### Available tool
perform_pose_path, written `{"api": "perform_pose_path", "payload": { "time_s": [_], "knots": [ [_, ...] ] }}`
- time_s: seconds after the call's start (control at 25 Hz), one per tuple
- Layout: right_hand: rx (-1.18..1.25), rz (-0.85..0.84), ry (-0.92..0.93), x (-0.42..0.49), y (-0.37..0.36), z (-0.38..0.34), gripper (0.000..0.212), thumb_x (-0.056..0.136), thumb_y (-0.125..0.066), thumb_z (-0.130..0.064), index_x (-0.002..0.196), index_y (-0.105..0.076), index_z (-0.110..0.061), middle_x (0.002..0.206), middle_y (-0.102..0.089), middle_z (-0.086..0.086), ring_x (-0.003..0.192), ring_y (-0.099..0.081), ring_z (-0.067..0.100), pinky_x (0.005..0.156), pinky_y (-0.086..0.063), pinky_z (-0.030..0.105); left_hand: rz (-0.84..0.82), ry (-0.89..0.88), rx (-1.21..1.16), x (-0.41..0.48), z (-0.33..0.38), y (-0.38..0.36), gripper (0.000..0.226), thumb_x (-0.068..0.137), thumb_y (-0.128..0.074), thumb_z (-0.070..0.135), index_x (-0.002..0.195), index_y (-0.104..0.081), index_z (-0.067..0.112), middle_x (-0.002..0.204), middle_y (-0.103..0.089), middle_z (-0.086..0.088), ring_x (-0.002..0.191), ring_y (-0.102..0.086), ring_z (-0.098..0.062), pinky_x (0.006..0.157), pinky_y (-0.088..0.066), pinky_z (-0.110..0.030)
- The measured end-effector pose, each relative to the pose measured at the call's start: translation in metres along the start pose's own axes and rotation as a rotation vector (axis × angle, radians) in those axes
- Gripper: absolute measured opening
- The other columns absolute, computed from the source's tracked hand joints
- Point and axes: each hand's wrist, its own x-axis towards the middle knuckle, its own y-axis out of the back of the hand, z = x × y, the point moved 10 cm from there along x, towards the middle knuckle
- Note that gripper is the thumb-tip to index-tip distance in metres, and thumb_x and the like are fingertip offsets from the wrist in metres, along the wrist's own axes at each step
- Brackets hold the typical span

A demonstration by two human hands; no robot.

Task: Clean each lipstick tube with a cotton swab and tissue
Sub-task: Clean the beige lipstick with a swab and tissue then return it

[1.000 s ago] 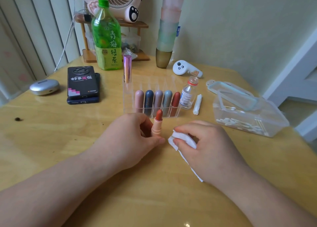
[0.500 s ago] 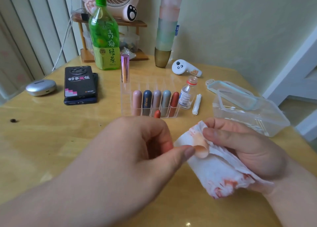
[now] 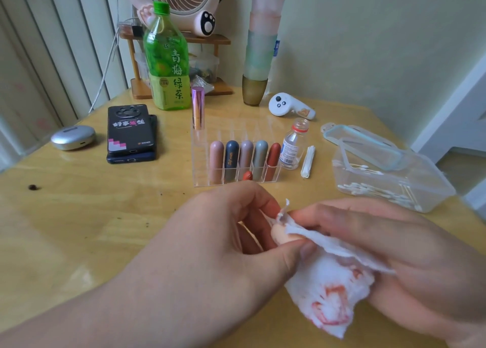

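Red-smeared white tissue (image 3: 328, 290) is bunched in the right hand (image 3: 394, 255), whose fingers press a fold over the peach-coloured lipstick tube (image 3: 281, 236). The left hand (image 3: 223, 237) pinches that tube from the other side. Both hands meet above the yellow wooden table (image 3: 79, 216), near the clear acrylic lipstick rack (image 3: 202, 161).

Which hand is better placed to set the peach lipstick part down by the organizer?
Likely the left hand: it pinches the peach lipstick part, nearer the organizer; the right hand grips the tissue.
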Motion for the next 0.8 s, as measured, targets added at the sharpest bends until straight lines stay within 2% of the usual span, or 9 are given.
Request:
{"api": "perform_pose_path", "payload": {
  "time_s": [0.08, 0.12, 0.2, 0.32, 0.44, 0.56, 0.68, 0.72, 0.8],
  "knots": [
    [-0.197, -0.124, -0.005, -0.005, -0.010, -0.005, 0.051, 0.075, -0.082, -0.018, 0.120, -0.065, -0.003, 0.116, -0.061, 0.034, 0.109, -0.061, 0.040, 0.097, -0.045, 0.047, -0.049, 0.097, -0.148, 0.002, -0.009, -0.004, 0.032, 0.063, -0.082, 0.033, 0.088, -0.064, 0.025, 0.075, -0.069, -0.003, 0.056, -0.070, -0.035, 0.053, -0.059, -0.054],
    [-0.330, -0.117, -0.008, -0.007, -0.009, -0.005, 0.050, 0.074, -0.081, -0.012, 0.121, -0.065, -0.010, 0.112, -0.064, 0.029, 0.105, -0.064, 0.039, 0.092, -0.048, 0.044, -0.093, 0.153, -0.239, 0.002, -0.014, -0.008, 0.035, 0.064, -0.083, 0.028, 0.092, -0.064, 0.020, 0.077, -0.069, -0.007, 0.057, -0.070, -0.038, 0.054, -0.059, -0.054],
    [-0.545, 0.032, 0.007, -0.007, 0.003, -0.007, 0.039, 0.076, -0.075, -0.011, 0.112, -0.071, -0.024, 0.088, -0.071, 0.012, 0.075, -0.066, 0.023, 0.069, -0.050, 0.027, -0.184, 0.254, -0.462, 0.000, -0.023, -0.021, 0.041, 0.064, -0.083, 0.012, 0.099, -0.063, 0.007, 0.082, -0.067, -0.017, 0.060, -0.069, -0.038, 0.054, -0.058, -0.047],
    [-0.809, 0.179, 0.022, -0.008, 0.012, -0.009, 0.023, 0.078, -0.066, -0.031, 0.098, -0.075, -0.024, 0.069, -0.065, 0.007, 0.058, -0.051, 0.011, 0.056, -0.040, 0.028, -0.269, 0.396, -0.716, -0.006, -0.034, -0.040, 0.044, 0.062, -0.076, -0.008, 0.103, -0.061, -0.003, 0.083, -0.067, -0.027, 0.063, -0.066, -0.036, 0.051, -0.056, -0.039],
    [-0.945, 0.162, -0.030, -0.008, 0.011, -0.007, 0.029, 0.079, -0.061, -0.044, 0.095, -0.074, -0.024, 0.061, -0.058, -0.003, 0.055, -0.046, 0.004, 0.053, -0.036, 0.022, -0.334, 0.464, -0.784, -0.012, -0.039, -0.052, 0.046, 0.063, -0.075, -0.007, 0.106, -0.060, 0.000, 0.085, -0.068, -0.028, 0.063, -0.064, -0.034, 0.048, -0.056, -0.036],
    [-0.919, 0.189, -0.113, -0.015, 0.016, -0.010, 0.033, 0.077, -0.064, -0.046, 0.095, -0.075, -0.021, 0.067, -0.067, -0.007, 0.060, -0.058, 0.007, 0.057, -0.044, 0.021, -0.315, 0.472, -0.817, -0.011, -0.043, -0.057, 0.040, 0.063, -0.074, -0.002, 0.102, -0.065, 0.004, 0.079, -0.066, -0.027, 0.057, -0.061, -0.032, 0.048, -0.054, -0.035],
    [-0.638, 0.388, -0.033, -0.024, 0.043, -0.026, 0.032, 0.071, -0.077, -0.038, 0.089, -0.079, -0.011, 0.081, -0.074, 0.019, 0.082, -0.073, 0.037, 0.085, -0.058, 0.048, -0.154, 0.405, -0.952, -0.003, -0.043, -0.048, 0.025, 0.065, -0.074, 0.007, 0.089, -0.073, 0.006, 0.073, -0.063, -0.022, 0.048, -0.054, -0.025, 0.045, -0.051, -0.032],
    [-0.501, 0.487, 0.075, -0.027, 0.051, -0.037, 0.014, 0.075, -0.075, -0.022, 0.078, -0.080, -0.010, 0.068, -0.073, 0.018, 0.071, -0.074, 0.030, 0.077, -0.061, 0.042, -0.114, 0.370, -0.999, 0.000, -0.041, -0.044, 0.021, 0.067, -0.074, 0.012, 0.087, -0.074, 0.006, 0.072, -0.062, -0.019, 0.048, -0.053, -0.023, 0.044, -0.050, -0.030],
    [-0.304, 0.568, 0.219, -0.033, 0.054, -0.047, 0.021, 0.078, -0.065, -0.005, 0.062, -0.078, -0.009, 0.055, -0.069, 0.011, 0.058, -0.073, 0.019, 0.063, -0.061, 0.025, -0.101, 0.331, -1.064, 0.002, -0.035, -0.040, 0.023, 0.073, -0.073, 0.020, 0.088, -0.074, 0.003, 0.069, -0.058, -0.015, 0.049, -0.052, -0.020, 0.045, -0.049, -0.028]
  ]
}}
